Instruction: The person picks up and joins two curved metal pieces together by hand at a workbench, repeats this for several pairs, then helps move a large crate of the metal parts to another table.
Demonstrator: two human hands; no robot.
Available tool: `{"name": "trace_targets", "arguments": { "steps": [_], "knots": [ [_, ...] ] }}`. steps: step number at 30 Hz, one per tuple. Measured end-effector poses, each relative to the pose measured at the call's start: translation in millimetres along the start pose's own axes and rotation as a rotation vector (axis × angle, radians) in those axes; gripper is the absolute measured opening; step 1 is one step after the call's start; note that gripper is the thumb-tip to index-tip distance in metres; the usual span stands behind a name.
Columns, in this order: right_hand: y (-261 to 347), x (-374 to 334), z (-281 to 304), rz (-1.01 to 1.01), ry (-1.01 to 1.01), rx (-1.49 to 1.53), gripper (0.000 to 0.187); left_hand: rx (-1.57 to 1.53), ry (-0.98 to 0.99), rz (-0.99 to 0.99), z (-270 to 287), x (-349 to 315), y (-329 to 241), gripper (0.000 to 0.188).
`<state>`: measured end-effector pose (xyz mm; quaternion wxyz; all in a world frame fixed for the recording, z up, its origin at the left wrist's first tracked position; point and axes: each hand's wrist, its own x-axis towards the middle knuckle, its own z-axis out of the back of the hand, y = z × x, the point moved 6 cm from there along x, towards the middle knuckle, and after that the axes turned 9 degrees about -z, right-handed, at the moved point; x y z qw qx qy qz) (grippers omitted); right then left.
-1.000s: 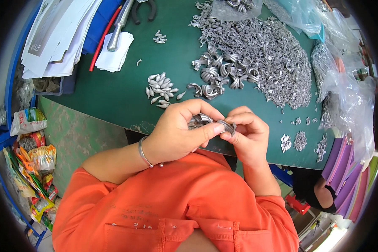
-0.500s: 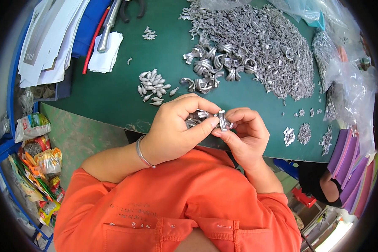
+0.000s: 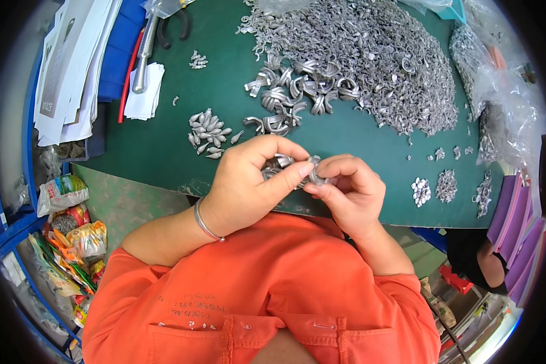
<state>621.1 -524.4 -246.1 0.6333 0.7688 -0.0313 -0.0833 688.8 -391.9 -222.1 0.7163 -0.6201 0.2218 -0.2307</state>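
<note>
My left hand [image 3: 242, 179] is closed around several curved, ribbed silver-grey metal pieces [image 3: 278, 162] over the table's near edge. Between its thumb and index finger and the fingertips of my right hand [image 3: 353, 193] is one more curved metal piece [image 3: 316, 172], partly covered by the fingers. Just beyond my hands lies a loose heap of similar curved pieces [image 3: 277, 99]. Small teardrop-shaped metal pieces [image 3: 207, 128] are grouped to the left of that heap.
A wide mound of tiny metal parts [image 3: 400, 73] covers the far right of the green table [image 3: 164, 151]. Small piles [image 3: 446, 185] and clear plastic bags [image 3: 509, 109] are at the right. Papers [image 3: 73, 73], a red stick [image 3: 131, 79] and a metal-handled tool [image 3: 144, 60] lie far left.
The curved piece at my fingertips has turned, showing a rounder side instead of its upright ribbed face. My hands stay close together, and the whole view has shifted slightly.
</note>
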Motion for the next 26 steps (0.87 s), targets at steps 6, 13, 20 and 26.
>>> {"name": "trace_targets", "arguments": {
  "steps": [6, 13, 20, 26],
  "knots": [
    [1, 8, 35, -0.115, -0.011, 0.600, 0.008, 0.403, 0.197, -0.162, 6, 6, -17, 0.017],
    [11, 0, 10, -0.119, 0.141, -0.532, 0.027, 0.645, 0.371, -0.322, -19, -12, -3, 0.017],
    [14, -1, 0, -0.012, 0.117, -0.686, 0.025, 0.564, 0.272, -0.363, -19, -9, -11, 0.025],
    [17, -6, 8, -0.045, 0.045, -0.494, 0.019, 0.419, 0.121, -0.330, -9, -10, -23, 0.032]
  ]
}}
